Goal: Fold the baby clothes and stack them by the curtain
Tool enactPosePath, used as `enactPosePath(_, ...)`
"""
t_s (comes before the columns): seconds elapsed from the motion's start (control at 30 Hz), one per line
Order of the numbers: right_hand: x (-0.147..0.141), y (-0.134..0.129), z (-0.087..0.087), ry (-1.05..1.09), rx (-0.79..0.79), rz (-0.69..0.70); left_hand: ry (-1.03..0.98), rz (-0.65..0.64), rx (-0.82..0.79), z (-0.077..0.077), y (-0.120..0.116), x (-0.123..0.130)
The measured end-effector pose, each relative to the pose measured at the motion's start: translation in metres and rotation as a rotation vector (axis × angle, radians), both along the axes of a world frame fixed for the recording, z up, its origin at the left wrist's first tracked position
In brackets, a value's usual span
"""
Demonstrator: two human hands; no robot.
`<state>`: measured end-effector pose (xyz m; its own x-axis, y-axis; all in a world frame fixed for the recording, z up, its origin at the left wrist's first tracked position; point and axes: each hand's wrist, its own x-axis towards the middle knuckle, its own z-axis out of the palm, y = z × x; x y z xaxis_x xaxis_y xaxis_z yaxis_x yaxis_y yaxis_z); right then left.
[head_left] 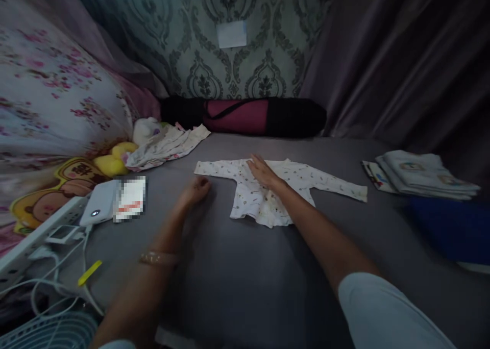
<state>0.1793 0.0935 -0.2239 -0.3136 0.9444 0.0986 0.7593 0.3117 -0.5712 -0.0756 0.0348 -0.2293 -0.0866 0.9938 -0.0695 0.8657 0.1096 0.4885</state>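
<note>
A small white baby shirt (275, 206) with a scattered print lies spread on the grey bed sheet (237, 277), its long sleeves stretched out to both sides. My right hand (264, 173) rests flat on the upper part of the shirt, fingers extended, and hides some of the chest. Beside the left sleeve, just below its cuff, my left hand (197, 190) is on the sheet with its fingers curled in. Nothing shows in that hand, and it appears apart from the cloth.
Folded clothes (421, 173) are stacked at right, above a dark blue item (451, 231). A rumpled printed garment (168, 145) lies back left near plush toys (115, 160). A power strip (46, 237), white power bank (99, 203) and cables sit left. A long black-and-maroon bag (237, 117) lines the wall.
</note>
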Motion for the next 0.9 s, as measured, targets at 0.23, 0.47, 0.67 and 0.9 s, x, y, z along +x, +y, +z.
enactPosePath(0.23,0.115,-0.065,-0.004,0.136,0.018,-0.272,-0.017,-0.153,0.012,-0.007,-0.047,0.051)
enactPosePath(0.47,0.171,-0.143,-0.009,-0.227,-0.128,-0.465,-0.005,-0.169,0.129,-0.012,-0.065,0.06)
enactPosePath(0.67,0.143,-0.178,0.0,-0.408,-0.11,-0.551,-0.022,-0.169,0.127,-0.009,-0.074,0.07)
enactPosePath(0.9,0.136,-0.183,-0.006,-0.358,-0.057,-0.508,-0.08,-0.175,0.141,-0.01,-0.074,0.08)
